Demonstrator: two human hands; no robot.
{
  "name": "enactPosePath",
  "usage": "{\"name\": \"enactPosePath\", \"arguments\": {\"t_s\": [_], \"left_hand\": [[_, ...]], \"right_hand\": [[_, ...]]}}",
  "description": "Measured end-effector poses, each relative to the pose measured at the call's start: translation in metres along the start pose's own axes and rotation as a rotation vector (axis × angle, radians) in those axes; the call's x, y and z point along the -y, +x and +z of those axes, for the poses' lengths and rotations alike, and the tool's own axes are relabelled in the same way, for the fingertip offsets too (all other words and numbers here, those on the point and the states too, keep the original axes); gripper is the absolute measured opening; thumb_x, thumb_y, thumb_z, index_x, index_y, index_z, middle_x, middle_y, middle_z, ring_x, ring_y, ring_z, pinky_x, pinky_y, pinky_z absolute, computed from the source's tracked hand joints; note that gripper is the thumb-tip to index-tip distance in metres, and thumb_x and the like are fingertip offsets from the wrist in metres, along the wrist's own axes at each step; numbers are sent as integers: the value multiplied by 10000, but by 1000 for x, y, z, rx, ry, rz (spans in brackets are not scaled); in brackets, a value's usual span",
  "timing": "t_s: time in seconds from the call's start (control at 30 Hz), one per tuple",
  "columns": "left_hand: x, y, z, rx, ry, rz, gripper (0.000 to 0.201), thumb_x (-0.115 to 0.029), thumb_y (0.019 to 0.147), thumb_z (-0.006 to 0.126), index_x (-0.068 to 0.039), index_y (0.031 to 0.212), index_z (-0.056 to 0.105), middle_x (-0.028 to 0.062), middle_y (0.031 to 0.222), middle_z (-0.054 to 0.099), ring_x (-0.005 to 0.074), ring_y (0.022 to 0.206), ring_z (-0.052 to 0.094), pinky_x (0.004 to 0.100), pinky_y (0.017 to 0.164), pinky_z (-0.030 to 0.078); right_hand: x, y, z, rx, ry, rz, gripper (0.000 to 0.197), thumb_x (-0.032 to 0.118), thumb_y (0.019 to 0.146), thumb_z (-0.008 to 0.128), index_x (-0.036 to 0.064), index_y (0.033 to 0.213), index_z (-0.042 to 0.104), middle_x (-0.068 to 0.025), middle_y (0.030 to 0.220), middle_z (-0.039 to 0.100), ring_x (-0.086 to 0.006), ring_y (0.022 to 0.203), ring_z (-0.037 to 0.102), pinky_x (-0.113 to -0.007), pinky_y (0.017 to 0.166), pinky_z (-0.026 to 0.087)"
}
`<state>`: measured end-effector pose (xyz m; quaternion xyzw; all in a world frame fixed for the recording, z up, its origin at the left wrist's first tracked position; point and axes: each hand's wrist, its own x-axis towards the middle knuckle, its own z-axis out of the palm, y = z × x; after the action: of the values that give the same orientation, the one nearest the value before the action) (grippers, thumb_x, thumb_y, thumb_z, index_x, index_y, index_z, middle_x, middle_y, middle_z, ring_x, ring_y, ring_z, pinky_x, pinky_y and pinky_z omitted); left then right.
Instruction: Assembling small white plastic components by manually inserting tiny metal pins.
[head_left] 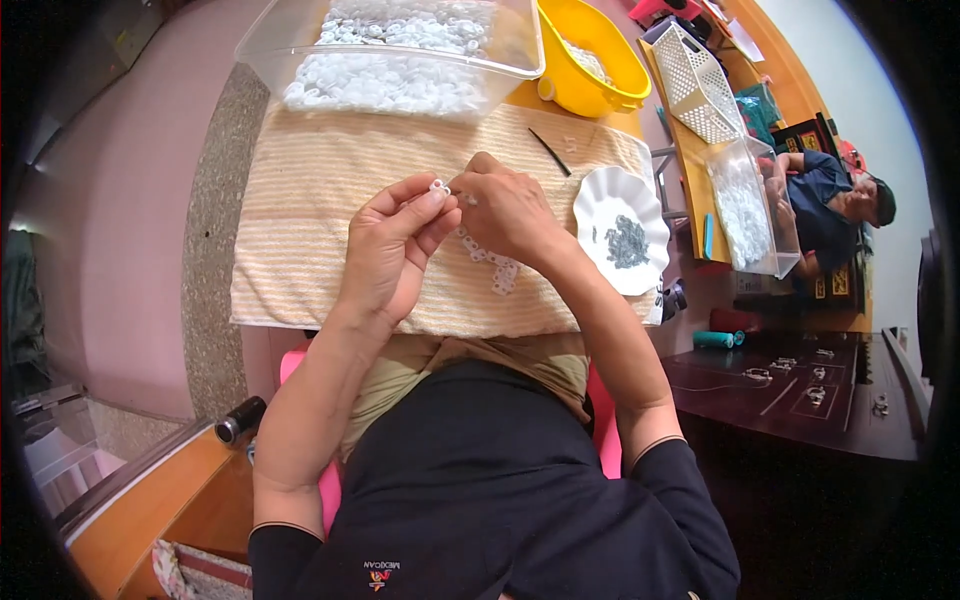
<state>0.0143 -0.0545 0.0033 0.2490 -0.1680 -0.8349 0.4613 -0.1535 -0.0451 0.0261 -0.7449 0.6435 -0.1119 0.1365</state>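
Between the thumb and fingertips of my left hand [392,240] is a small white plastic piece [440,187] with round holes. Close on its right, my right hand [508,212] is closed with fingertips pinched near that piece; what they hold, if anything, is too small to make out. Below the hands, several white plastic pieces [503,277] lie loose on a striped towel [300,220]. To the right stands a white scalloped plate [597,195] with a heap of tiny dark grey bits [627,243]. A thin black stick [550,152] lies beyond my right hand.
At the towel's far edge stands a clear plastic bin [400,48] full of white pieces, beside a yellow basin [600,85]. At right, a person [825,190] sits by another clear bin [750,210] and a white perforated basket [695,80]. A dark tabletop [800,390] lies lower right.
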Motion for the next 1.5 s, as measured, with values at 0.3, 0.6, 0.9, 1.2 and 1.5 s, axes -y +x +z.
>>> {"name": "enactPosePath", "arguments": {"t_s": [0.3,0.6,0.9,1.2,1.5], "left_hand": [[3,1,-1,-9,-2,-19,179,30,863,609,-7,1038,612,94,940,654,177,869,660,277,798,582],[12,-2,1,-19,19,-33,165,18,865,620,3,1028,601,115,909,659,182,822,667,278,769,584],[25,-7,1,40,34,-98,159,5,871,611,-17,1028,620,110,906,669,175,826,670,278,771,587],[31,-9,2,50,23,-119,153,12,868,614,-12,1019,625,108,913,668,168,826,670,273,756,592],[35,-10,1,71,19,-145,151,9,871,614,-20,1018,630,97,907,669,169,829,670,271,751,591]], "right_hand": [[-11,-25,6,-206,336,8,181,93,805,690,16,965,651,-119,796,653,-200,683,640,-324,604,499],[-19,-57,12,-276,975,138,144,33,874,650,-52,990,639,-64,761,654,-114,641,631,-225,583,531],[-14,-66,16,-286,1352,266,178,52,887,634,-40,1039,619,-81,783,663,-142,681,652,-258,635,551],[-13,-70,23,-200,1454,234,241,56,872,662,-48,1082,602,-99,893,669,-143,747,650,-249,656,541],[-21,-75,27,-169,1487,178,282,44,870,659,-47,1129,598,-85,883,659,-140,725,632,-248,634,529]]}}
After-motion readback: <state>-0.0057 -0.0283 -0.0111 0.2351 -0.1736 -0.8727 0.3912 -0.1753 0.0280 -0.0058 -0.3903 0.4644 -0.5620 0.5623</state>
